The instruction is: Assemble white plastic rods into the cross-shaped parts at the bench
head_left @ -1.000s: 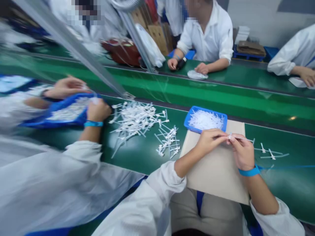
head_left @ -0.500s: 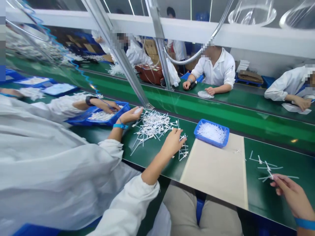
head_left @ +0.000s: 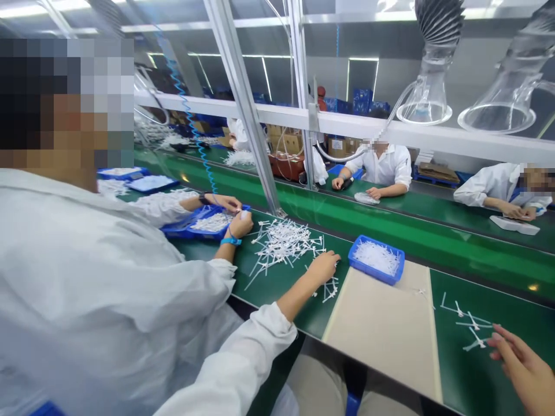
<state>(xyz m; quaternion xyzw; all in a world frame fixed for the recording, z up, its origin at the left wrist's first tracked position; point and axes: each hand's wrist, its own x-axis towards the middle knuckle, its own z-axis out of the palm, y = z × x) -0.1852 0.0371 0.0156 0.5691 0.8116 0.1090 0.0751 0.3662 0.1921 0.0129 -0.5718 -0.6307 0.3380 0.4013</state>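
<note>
My left hand [head_left: 323,269] reaches over the table between a heap of white plastic pieces with thin strips [head_left: 284,245] and a blue tray [head_left: 375,277]. Its fingers are curled together, and what they hold, if anything, is hidden. Several similar pieces lie under and just in front of that hand. On the right, my right hand [head_left: 522,358] is open, thumb and index finger slightly apart. Its fingertips are beside a white cross-shaped piece [head_left: 478,342] lying on the green table, close to another such piece [head_left: 474,323].
A beige board [head_left: 384,329] lies between my hands, with the blue tray of small white parts at its far end. At left, a co-worker [head_left: 99,277] works with both hands over a blue bin [head_left: 177,229]. A metal post [head_left: 245,110] rises behind the heap.
The view has tilted up. My right hand has let go of the cross-shaped piece and drawn slightly right. My left hand's fingers have closed together. The co-worker's hands have come together.
</note>
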